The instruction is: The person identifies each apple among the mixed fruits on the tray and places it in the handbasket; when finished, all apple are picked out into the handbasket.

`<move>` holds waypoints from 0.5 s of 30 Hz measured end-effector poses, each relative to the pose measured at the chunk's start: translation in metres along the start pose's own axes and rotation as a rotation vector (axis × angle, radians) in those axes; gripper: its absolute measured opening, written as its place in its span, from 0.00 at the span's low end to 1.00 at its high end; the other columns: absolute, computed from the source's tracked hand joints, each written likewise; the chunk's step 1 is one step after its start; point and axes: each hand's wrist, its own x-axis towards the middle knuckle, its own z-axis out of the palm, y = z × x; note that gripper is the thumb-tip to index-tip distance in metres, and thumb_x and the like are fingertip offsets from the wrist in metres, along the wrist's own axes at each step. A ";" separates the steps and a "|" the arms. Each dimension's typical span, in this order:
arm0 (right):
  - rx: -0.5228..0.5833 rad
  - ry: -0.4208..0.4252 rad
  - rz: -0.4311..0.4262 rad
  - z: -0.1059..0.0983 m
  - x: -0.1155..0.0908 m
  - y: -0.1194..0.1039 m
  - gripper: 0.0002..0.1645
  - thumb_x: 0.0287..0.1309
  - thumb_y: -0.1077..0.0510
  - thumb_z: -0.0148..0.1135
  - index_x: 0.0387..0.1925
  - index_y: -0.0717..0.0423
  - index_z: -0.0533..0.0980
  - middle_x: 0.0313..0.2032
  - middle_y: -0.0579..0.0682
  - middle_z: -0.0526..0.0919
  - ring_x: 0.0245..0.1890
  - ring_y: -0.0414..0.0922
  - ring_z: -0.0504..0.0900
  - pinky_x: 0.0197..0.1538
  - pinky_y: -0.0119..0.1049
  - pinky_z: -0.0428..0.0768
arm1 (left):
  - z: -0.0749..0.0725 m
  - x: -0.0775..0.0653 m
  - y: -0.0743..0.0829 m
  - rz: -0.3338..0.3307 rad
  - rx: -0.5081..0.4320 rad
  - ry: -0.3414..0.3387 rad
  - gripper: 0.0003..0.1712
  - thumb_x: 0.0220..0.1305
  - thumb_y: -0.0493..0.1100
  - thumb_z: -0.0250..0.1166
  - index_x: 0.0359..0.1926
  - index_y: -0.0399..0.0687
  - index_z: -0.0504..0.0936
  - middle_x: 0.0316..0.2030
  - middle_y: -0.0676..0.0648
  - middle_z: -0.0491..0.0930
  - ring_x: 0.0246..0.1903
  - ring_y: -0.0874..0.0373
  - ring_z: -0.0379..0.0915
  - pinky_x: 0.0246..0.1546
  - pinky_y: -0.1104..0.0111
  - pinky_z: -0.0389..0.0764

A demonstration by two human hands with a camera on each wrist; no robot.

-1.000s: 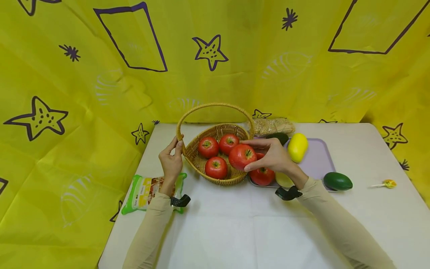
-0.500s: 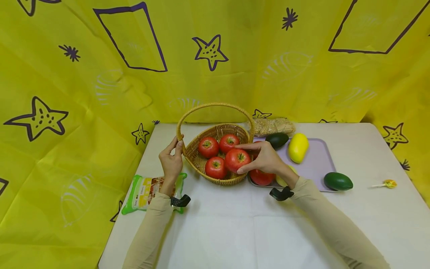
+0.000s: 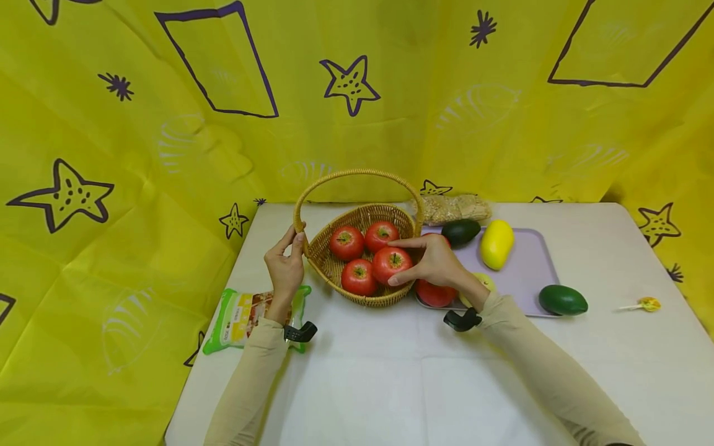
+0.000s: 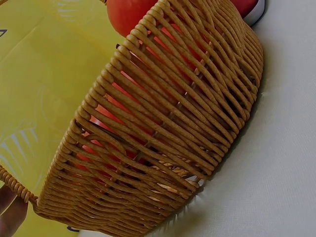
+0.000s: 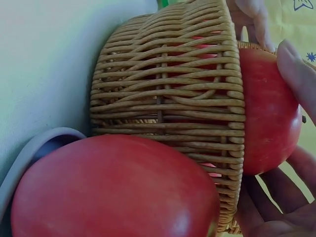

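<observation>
In the head view my left hand (image 3: 286, 263) pinches the base of the handle (image 3: 357, 173) of a wicker basket (image 3: 372, 301). My right hand (image 3: 439, 263) holds a red apple (image 3: 390, 265), thumb and fingers on opposite sides. That apple is at the basket's right side, and in the right wrist view it sits partly above the rim (image 5: 234, 98). Three other red apples (image 3: 346, 242) lie in the basket. Beside it, another red apple (image 5: 113, 187) rests on the tray (image 5: 61, 132). The left wrist view shows mostly the basket's woven wall (image 4: 163, 113), with fingers (image 4: 14, 217) at the handle.
The purple tray (image 3: 527, 272) also bears a yellow fruit (image 3: 496, 244), a dark green one (image 3: 460, 232) and a green one (image 3: 563, 300) at its corner. A lollipop (image 3: 648, 304) lies far right. Food packs lie at left (image 3: 240, 319) and behind (image 3: 454, 209).
My right hand has moved left and slightly down with the apple, bringing it over the basket's right side beside the other apples. The left hand stays on the handle.
</observation>
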 end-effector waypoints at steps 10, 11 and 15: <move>-0.134 0.024 -0.036 0.002 0.004 0.003 0.45 0.29 0.42 0.94 0.57 0.46 0.89 0.47 0.50 0.93 0.44 0.46 0.80 0.48 0.38 0.80 | 0.001 0.000 -0.001 0.013 0.010 0.013 0.17 0.76 0.33 0.64 0.62 0.35 0.85 0.55 0.32 0.87 0.45 0.69 0.81 0.37 0.79 0.86; -0.144 0.026 -0.039 0.002 0.004 0.003 0.46 0.29 0.42 0.95 0.57 0.46 0.89 0.47 0.50 0.93 0.43 0.46 0.80 0.48 0.38 0.80 | 0.001 0.001 -0.001 0.017 0.013 0.014 0.17 0.76 0.32 0.64 0.62 0.35 0.85 0.55 0.32 0.87 0.45 0.70 0.80 0.37 0.78 0.86; -0.190 0.032 -0.057 0.003 0.006 0.005 0.46 0.28 0.42 0.94 0.56 0.48 0.89 0.44 0.51 0.93 0.42 0.47 0.82 0.48 0.39 0.80 | 0.002 0.000 0.000 0.014 0.025 0.016 0.17 0.76 0.33 0.65 0.62 0.35 0.85 0.55 0.34 0.87 0.45 0.70 0.80 0.38 0.77 0.86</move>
